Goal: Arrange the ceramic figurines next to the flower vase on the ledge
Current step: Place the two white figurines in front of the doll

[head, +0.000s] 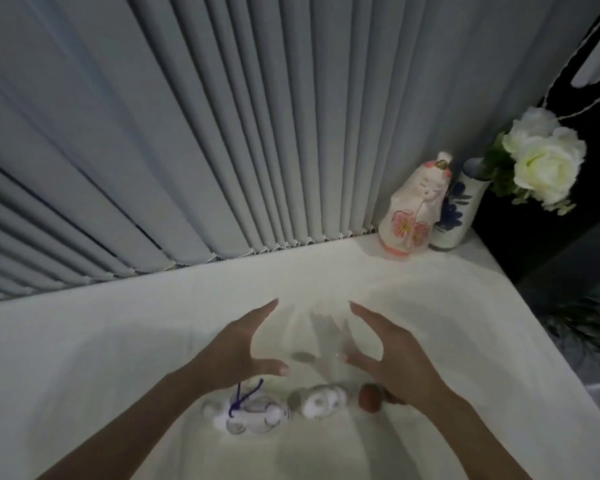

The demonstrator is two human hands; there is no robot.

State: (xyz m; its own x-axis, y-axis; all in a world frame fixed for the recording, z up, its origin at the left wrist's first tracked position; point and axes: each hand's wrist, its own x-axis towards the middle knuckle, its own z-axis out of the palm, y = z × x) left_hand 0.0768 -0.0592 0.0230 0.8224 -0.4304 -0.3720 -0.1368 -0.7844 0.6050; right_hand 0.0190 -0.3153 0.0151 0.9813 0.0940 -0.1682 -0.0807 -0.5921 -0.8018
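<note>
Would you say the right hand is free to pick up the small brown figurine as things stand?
Probably yes. The right hand is open and empty, and the brown figurine lies on the white cloth just beside its wrist, nothing covering it.

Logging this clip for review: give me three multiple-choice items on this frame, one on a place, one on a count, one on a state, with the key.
1. Where does the doll figurine stand?
A. Beside the flower vase, at the ledge's far right
B. Under the left hand
C. On the floor

2. How many small figurines lie near the hands?
A. One
B. Three
C. Six

3. What are the hands doing?
A. Both open, holding nothing
B. Both gripping the vase
C. One holding a flower

Key: 1 A, it stands upright against the vase; 2 B, blue-corded figurine, white figurine, brown figurine; 3 A, left hand and right hand hover with fingers spread.
</note>
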